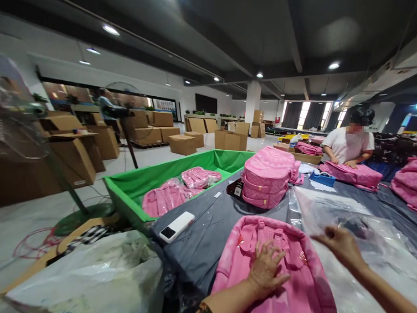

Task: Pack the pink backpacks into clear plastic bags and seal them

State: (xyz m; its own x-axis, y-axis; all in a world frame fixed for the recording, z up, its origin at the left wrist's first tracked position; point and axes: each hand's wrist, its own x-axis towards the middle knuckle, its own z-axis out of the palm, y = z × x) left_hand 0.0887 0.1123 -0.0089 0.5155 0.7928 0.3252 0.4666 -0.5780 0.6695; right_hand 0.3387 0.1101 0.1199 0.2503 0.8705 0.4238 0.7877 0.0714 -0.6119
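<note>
A pink backpack (280,268) lies flat, straps up, on the grey table (206,229) in front of me. My left hand (266,268) rests on it with fingers spread flat. My right hand (340,245) reaches to the right over a stack of clear plastic bags (350,216), fingers bent at the top sheet; whether it grips the sheet is unclear. A second pink backpack (267,177) stands a little farther back on the table.
A white phone (176,226) lies at the table's left edge. A green bin (135,186) holds bagged pink backpacks (180,189). A person in a white shirt (349,143) handles another pink bag across the table. Cardboard boxes (75,147) and a fan stand left.
</note>
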